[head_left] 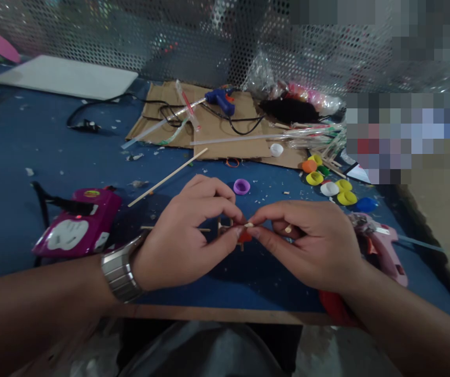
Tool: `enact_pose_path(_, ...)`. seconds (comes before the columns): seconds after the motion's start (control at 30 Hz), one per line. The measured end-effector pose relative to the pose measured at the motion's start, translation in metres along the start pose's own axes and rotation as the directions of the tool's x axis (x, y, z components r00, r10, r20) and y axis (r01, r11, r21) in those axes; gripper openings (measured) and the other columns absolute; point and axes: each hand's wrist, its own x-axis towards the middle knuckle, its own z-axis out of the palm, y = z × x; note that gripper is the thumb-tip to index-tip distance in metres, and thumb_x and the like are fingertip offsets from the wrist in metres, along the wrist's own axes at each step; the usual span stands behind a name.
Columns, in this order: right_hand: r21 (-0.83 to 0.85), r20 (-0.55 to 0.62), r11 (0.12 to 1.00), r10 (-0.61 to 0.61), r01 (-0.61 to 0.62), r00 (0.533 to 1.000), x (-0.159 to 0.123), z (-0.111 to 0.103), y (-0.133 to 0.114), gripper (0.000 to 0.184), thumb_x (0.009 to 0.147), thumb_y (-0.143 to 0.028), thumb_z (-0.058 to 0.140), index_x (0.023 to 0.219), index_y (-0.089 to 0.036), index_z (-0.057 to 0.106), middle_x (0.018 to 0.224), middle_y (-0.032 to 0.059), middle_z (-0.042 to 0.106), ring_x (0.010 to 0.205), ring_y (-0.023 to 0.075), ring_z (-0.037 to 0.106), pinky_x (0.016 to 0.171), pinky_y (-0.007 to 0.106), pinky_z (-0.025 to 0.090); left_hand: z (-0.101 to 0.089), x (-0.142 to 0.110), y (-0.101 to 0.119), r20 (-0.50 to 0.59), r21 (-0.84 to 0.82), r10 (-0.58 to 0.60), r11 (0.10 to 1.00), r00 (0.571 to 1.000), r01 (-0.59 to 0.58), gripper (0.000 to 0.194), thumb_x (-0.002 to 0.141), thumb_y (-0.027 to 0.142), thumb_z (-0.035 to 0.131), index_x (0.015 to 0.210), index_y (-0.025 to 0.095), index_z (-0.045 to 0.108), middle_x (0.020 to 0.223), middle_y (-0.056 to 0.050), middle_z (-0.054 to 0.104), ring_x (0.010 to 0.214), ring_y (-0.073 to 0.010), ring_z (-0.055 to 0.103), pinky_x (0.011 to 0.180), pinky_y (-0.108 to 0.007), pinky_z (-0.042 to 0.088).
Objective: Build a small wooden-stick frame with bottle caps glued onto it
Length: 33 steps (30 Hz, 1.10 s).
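My left hand (187, 233), with a metal watch (122, 269) on its wrist, is closed in a pinch at the middle of the table. Its fingertips meet those of my right hand (313, 238) around a small pale piece (249, 225) too small to name. My right hand is closed too, and the round end of a wooden stick (288, 229) shows between its curled fingers. Right below the fingertips is an orange-red part (244, 237) with thin wooden bits around it, mostly hidden by my hands. A purple bottle cap (241, 187) lies just beyond them.
A magenta device (79, 225) stands left, and a loose wooden stick (167, 178) lies beyond my left hand. Several coloured caps (346, 197) and a pink glue gun (385, 246) are at right. A blue glue gun (222, 99) rests on cardboard (228, 149) at the back.
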Motion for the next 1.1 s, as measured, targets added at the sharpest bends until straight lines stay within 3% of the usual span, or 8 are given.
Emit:
enact_pose_path(0.27,0.006,0.009,1.0,-0.002,0.001,1.0,0.0,0.0,0.0,0.004,0.097,-0.016,0.079,0.096,-0.017,0.082,0.059,-0.0079,0.057,0.05,0.0062,0.048,0.053,0.02,0.039,0.002,0.001,0.0,0.009,0.007,0.015,1.0,1.0,-0.015,0.009,0.095,0.015,0.071,0.092,0.02,0.077,0.099,-0.004,0.072,0.097,-0.0195,0.066,0.092,-0.037,0.054)
enact_pose_path(0.5,0.01,0.002,0.999,0.032,-0.032,0.999,0.0,0.003,0.002,0.006,0.099,-0.021,0.078,0.095,-0.02,0.081,0.056,-0.011,0.041,0.047,0.0064,0.041,0.05,0.022,0.034,0.0,0.001,0.001,0.017,0.004,-0.029,1.0,0.999,0.029,0.011,0.095,0.018,0.07,0.088,0.021,0.078,0.098,-0.003,0.072,0.098,-0.0186,0.066,0.093,-0.035,0.052)
enact_pose_path(0.6,0.045,0.026,0.996,0.082,-0.083,0.996,0.0,0.003,0.003,0.01,0.1,-0.028,0.079,0.105,-0.02,0.079,0.057,-0.0119,0.039,0.048,0.0077,0.039,0.049,0.023,0.033,0.0,0.002,0.0,0.025,-0.034,-0.071,0.997,0.997,0.071,0.01,0.095,0.02,0.071,0.088,0.021,0.077,0.1,-0.002,0.072,0.101,-0.0182,0.067,0.093,-0.033,0.051)
enact_pose_path(0.7,0.147,0.061,0.981,0.115,-0.123,0.991,-0.002,0.0,0.005,0.023,0.104,-0.03,0.07,0.124,-0.019,0.072,0.065,-0.0098,0.048,0.051,0.0099,0.043,0.05,0.025,0.036,-0.001,0.002,-0.001,0.037,-0.079,-0.092,0.992,0.995,0.095,0.009,0.096,0.019,0.068,0.091,0.02,0.075,0.103,-0.003,0.073,0.102,-0.0178,0.067,0.094,-0.032,0.051)
enact_pose_path(0.83,0.164,0.077,0.975,0.139,-0.15,0.987,-0.002,-0.003,0.007,0.028,0.111,-0.016,0.047,0.118,-0.022,0.073,0.07,-0.0053,0.059,0.057,0.0123,0.052,0.058,0.026,0.044,-0.002,0.003,-0.003,0.052,-0.107,-0.123,0.986,0.991,0.128,0.007,0.098,0.02,0.066,0.094,0.02,0.072,0.103,-0.001,0.072,0.099,-0.0168,0.068,0.097,-0.033,0.051)
enact_pose_path(0.97,0.075,0.071,0.992,0.091,-0.097,0.993,0.0,0.002,0.012,0.028,0.112,-0.016,0.052,0.125,-0.019,0.077,0.091,0.0016,0.074,0.078,0.0148,0.068,0.076,0.028,0.055,-0.002,0.003,-0.004,0.074,-0.128,-0.147,0.979,0.986,0.156,0.007,0.099,0.019,0.066,0.093,0.021,0.07,0.102,0.0,0.071,0.099,-0.0168,0.068,0.098,-0.033,0.051)
enact_pose_path(1.1,0.053,0.062,0.998,0.039,-0.042,0.997,0.0,0.006,0.017,0.03,0.113,-0.018,0.056,0.136,-0.02,0.076,0.101,0.0042,0.078,0.09,0.0169,0.074,0.083,0.03,0.057,-0.001,0.002,-0.006,0.068,-0.151,-0.163,0.973,0.984,0.172,0.007,0.1,0.022,0.065,0.094,0.021,0.068,0.101,0.0,0.073,0.097,-0.0173,0.068,0.094,-0.033,0.052)
